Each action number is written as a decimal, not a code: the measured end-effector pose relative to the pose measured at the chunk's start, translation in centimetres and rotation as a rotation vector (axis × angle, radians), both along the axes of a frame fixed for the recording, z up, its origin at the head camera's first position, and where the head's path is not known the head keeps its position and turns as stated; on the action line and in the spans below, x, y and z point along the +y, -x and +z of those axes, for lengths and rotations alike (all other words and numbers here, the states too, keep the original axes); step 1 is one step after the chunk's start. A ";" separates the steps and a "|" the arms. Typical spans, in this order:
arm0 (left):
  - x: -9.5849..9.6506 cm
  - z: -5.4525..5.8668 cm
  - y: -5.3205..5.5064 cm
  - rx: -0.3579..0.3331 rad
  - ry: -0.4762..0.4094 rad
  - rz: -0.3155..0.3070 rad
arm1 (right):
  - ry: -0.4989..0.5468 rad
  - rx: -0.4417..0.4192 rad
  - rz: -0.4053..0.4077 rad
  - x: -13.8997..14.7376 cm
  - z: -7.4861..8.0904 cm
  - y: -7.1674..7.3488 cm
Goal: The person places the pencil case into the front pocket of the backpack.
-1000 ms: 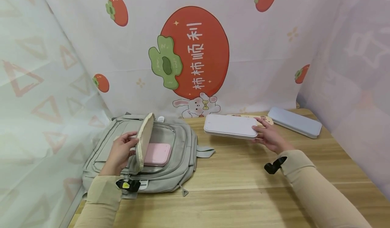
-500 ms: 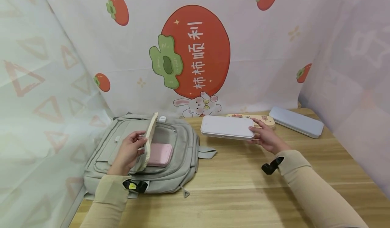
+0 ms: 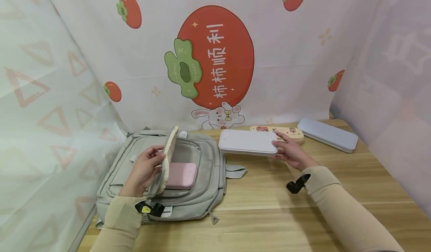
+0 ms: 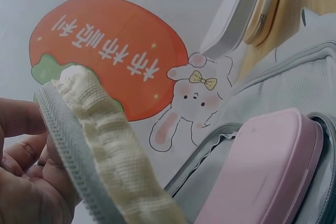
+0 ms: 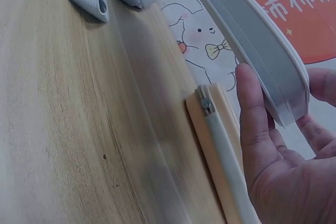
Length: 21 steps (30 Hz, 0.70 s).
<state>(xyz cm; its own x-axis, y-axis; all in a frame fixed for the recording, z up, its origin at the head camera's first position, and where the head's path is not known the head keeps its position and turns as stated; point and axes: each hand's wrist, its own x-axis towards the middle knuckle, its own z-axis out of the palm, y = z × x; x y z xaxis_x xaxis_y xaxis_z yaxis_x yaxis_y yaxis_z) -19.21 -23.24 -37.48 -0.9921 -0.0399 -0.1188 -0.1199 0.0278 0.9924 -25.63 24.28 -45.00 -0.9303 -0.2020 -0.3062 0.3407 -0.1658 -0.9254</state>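
A grey backpack (image 3: pixel 208 177) lies flat on the table with its front pocket unzipped. My left hand (image 3: pixel 144 172) pinches the edge of the pocket flap (image 3: pixel 170 154) and holds it raised; its zipper teeth and cream lining (image 4: pixel 113 140) show in the left wrist view. Inside the pocket sits a pink case (image 3: pixel 182 174), partly covered by the flap. My right hand (image 3: pixel 292 151) grips the right end of a white pencil case (image 3: pixel 248 141), held above the table, thumb on one face and fingers on the other, as the right wrist view shows.
Behind the white case lies a cream pencil case (image 3: pixel 290 133) with printed pictures and a zipper. To its right is a pale blue case (image 3: pixel 328 134). A strap (image 3: pixel 236 171) sticks out from the backpack onto the wooden table (image 3: pixel 256 214). A printed cloth (image 3: pixel 286 57) hangs behind.
My right hand has carried the white pencil case a little to the left, uncovering more of the cream case. The left hand and flap have shifted right, and the backpack has moved slightly right and nearer.
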 end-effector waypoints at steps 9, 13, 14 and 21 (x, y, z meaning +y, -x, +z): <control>-0.9 -0.1 -0.1 0.011 -0.033 -0.005 | 0.009 -0.003 0.018 -1.5 0.3 0.1; -1.1 0.0 -0.3 0.015 -0.040 -0.005 | 0.000 0.009 0.036 -2.6 0.7 0.4; -1.1 0.0 -0.3 0.015 -0.043 0.004 | -0.003 0.013 0.039 -2.9 0.7 0.5; -1.3 0.1 -0.3 0.007 -0.037 0.007 | 0.003 0.045 0.077 -4.7 0.9 0.9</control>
